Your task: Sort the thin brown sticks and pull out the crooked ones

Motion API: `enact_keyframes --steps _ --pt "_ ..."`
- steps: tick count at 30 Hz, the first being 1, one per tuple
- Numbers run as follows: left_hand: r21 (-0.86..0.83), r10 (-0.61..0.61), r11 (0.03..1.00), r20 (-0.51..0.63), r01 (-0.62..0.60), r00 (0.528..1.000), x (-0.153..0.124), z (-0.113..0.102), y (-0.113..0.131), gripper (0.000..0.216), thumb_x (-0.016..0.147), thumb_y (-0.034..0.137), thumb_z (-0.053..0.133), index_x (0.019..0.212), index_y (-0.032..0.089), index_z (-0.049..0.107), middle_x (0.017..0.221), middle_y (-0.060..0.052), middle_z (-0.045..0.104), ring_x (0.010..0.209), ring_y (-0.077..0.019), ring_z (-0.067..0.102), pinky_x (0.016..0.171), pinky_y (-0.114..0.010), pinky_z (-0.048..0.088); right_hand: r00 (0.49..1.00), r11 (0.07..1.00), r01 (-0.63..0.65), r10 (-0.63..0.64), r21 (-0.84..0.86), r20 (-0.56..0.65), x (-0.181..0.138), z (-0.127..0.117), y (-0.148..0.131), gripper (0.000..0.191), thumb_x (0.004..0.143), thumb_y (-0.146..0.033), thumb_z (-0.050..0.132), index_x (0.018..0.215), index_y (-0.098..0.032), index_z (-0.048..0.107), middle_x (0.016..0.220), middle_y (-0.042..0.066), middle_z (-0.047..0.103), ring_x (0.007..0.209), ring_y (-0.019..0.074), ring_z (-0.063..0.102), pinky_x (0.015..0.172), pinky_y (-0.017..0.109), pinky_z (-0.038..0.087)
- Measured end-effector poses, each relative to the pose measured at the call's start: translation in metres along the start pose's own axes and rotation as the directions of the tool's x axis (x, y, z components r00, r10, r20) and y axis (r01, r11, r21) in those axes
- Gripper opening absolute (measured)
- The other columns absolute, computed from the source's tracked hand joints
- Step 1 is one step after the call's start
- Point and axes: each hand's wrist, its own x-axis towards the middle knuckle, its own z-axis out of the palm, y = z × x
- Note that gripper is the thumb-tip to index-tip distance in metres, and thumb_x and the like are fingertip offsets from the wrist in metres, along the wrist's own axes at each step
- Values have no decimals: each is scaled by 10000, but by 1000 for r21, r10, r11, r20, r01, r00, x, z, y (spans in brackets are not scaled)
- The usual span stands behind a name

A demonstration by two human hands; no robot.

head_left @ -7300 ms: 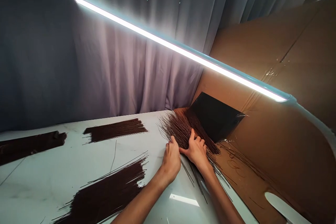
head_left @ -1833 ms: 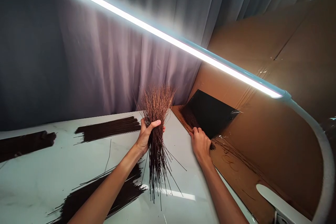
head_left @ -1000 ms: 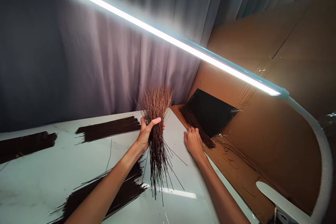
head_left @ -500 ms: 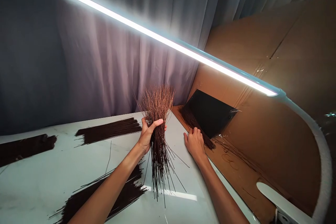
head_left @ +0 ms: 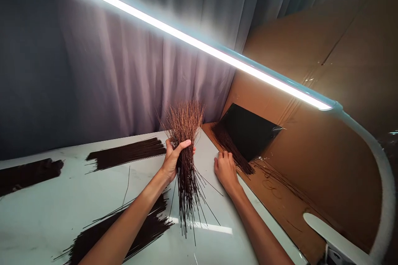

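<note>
A bundle of thin dark brown strands (head_left: 187,174) stands upright above the white table, gripped in my left hand (head_left: 174,159). The thumb lies across its front. Its upper ends fan out in lighter, coppery tips, and several strands splay from the lower end. My right hand (head_left: 226,169) is by the table's right edge with its fingers curled down and close together; whatever they may hold is hidden. Just beyond it, a loose pile of similar strands (head_left: 234,153) lies against a black sheet (head_left: 251,130).
Flat stacks of dark strands lie at the back (head_left: 127,154), far left (head_left: 31,176) and front left (head_left: 149,223) of the white table (head_left: 40,223). Cardboard (head_left: 336,145) walls the right side. A lit lamp bar (head_left: 192,42) crosses overhead; its clamp (head_left: 338,238) sits lower right.
My right hand has drawn slightly left, away from the strands by the black sheet, and its fingers are closer together. My left hand still holds the bundle, almost unmoved. The view has shifted slightly.
</note>
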Motion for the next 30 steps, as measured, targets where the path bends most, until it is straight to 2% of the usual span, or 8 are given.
enact_keyframes --steps 3,12,21,30 --pt "1 -9 1000 1 9 1000 2 0 -2 571 727 392 856 1105 239 456 872 -32 770 718 -209 775 625 -291 599 998 998 -58 58 -20 -11 -2 0 -7 270 992 -187 436 1083 -33 639 1105 234 599 1062 347 518 886 414 414" --pt "16 -13 1000 16 12 1000 4 2 -3 516 764 336 838 1069 251 431 896 -15 758 723 -187 774 643 -282 610 991 990 -131 131 -56 4 0 -8 -9 311 1008 -255 436 1057 -41 656 1099 235 623 1075 352 539 876 401 408" --pt "28 -19 999 11 19 1000 2 3 -2 512 779 330 823 1084 257 419 848 -4 745 716 -190 770 624 -277 607 987 988 -149 151 -43 51 1 -8 -5 367 1013 -304 435 1111 -34 662 1164 248 634 1115 354 552 910 403 407" --pt "31 -28 999 0 28 1000 0 7 -2 600 699 390 874 1079 249 431 830 -7 743 686 -211 765 617 -304 603 986 987 -157 154 46 72 2 -5 -3 383 1017 -280 441 1180 9 633 1270 295 611 1226 377 523 1004 424 382"
